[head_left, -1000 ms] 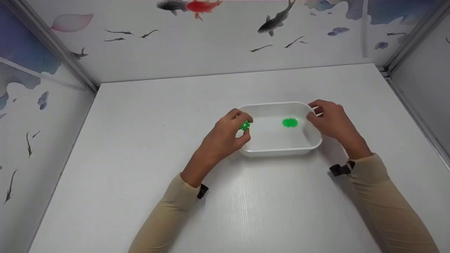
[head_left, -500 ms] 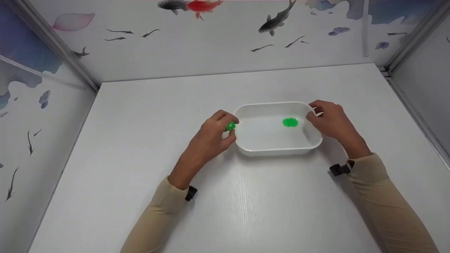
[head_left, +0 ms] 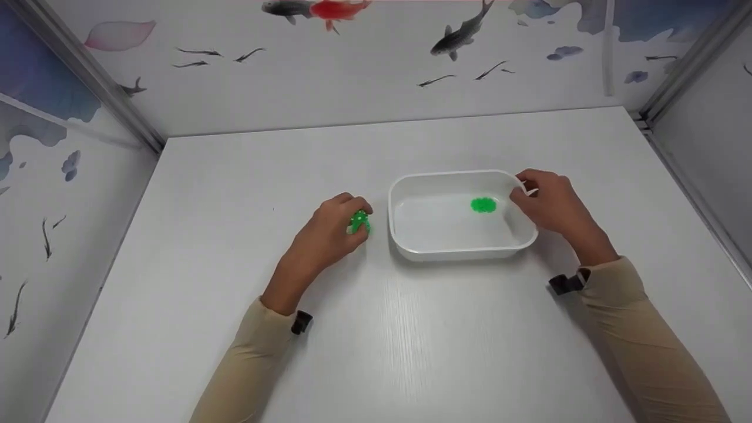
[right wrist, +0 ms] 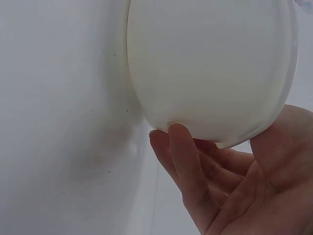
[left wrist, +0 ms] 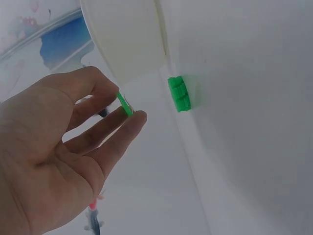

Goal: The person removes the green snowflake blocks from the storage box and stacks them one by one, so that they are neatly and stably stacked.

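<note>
My left hand (head_left: 326, 235) pinches a thin green disc (left wrist: 125, 104) between thumb and fingertips, left of the white tray (head_left: 458, 256). In the left wrist view, a small green stack with a notched edge (left wrist: 179, 94) sits on the table close by the held disc. From the head view the fingers largely cover both. Inside the tray, toward its right end, lies a green scalloped piece (head_left: 483, 205). My right hand (head_left: 549, 202) grips the tray's right end, thumb at the rim and fingers against the outer wall.
The white table (head_left: 352, 352) extends around the tray on all sides. Panels with painted fish (head_left: 461, 35) stand along the back and the left, and a plain white panel (head_left: 711, 129) borders the right.
My left hand has carried the green disc leftward and slightly nearer, from over the tray's left end to over the table. My right hand and the tray stay put.
</note>
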{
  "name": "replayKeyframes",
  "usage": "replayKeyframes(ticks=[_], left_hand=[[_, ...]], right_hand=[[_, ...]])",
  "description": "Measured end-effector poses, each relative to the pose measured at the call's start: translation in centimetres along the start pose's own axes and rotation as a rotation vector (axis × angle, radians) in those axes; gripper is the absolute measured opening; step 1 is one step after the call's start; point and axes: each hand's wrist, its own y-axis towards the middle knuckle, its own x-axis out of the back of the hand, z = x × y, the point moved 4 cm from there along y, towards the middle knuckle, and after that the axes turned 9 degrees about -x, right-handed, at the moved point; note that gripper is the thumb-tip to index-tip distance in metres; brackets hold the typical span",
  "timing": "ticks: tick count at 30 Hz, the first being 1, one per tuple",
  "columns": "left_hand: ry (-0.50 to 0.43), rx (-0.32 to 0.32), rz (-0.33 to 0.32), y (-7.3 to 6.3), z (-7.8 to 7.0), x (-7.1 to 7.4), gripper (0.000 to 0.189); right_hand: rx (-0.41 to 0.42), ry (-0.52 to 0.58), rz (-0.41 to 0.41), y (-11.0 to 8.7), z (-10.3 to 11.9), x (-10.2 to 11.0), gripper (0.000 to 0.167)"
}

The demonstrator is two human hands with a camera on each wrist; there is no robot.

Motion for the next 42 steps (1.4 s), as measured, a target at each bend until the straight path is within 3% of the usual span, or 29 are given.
replayKeyframes(ticks=[6,15,42], left_hand=[[-0.017,0.040,0.044,0.0,1.0,-0.6,0.029],[-0.021,0.047,0.084,-0.1,1.9,-1.1,0.030],[-0.034,0.072,0.172,0.7,2.4,-1.9,0.025]], right_hand=[[0.000,-0.001,-0.001,-0.1,0.2,0.0,0.042],[0.002,-0.010,-0.003,-0.1,0.4,-0.1,0.041],[-0.006,-0.015,-0.003,0.1,0.2,-0.2,0.042]])
